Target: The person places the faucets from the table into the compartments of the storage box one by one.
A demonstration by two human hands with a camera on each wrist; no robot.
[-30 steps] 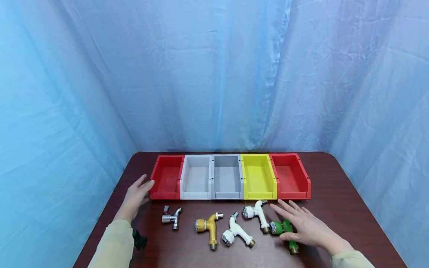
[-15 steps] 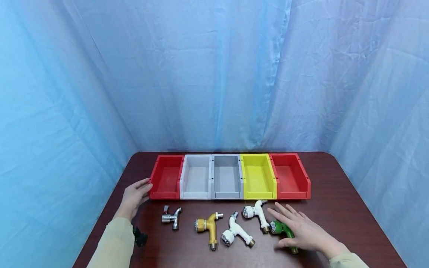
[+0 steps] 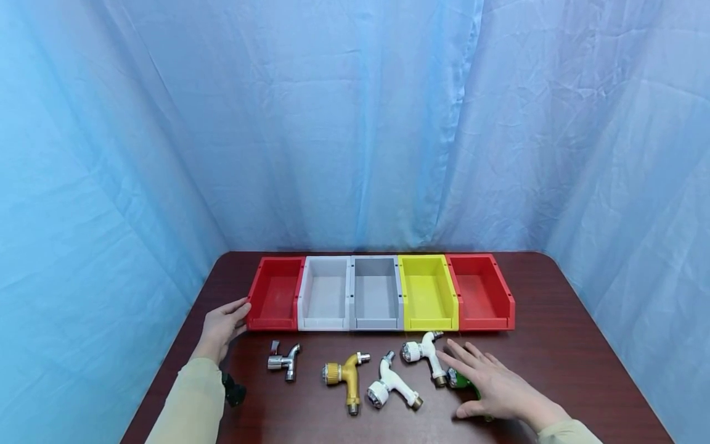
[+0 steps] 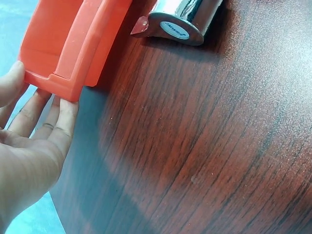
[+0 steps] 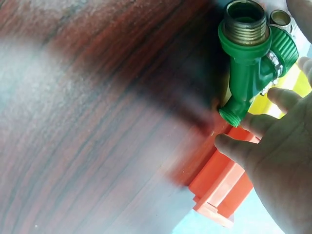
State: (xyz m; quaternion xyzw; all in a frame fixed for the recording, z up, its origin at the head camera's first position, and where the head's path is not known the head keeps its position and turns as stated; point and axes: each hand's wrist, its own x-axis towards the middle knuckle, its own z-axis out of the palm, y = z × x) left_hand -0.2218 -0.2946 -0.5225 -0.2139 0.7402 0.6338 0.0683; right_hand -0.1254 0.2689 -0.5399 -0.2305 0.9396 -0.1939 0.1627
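Green tap (image 3: 459, 380) located at lower right of head view, partly covered by spread, empty right hand (image 3: 496, 387), the nearer; long axis near-vertical in right-wrist view. Leftmost red bin (image 3: 273, 324) touched by extended left hand (image 3: 219, 324).

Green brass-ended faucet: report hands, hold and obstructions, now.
Left hand touching leftmost red plastic bin. Right hand spread over green brass-ended faucet, no grip. One white round-handled faucet close beside it.
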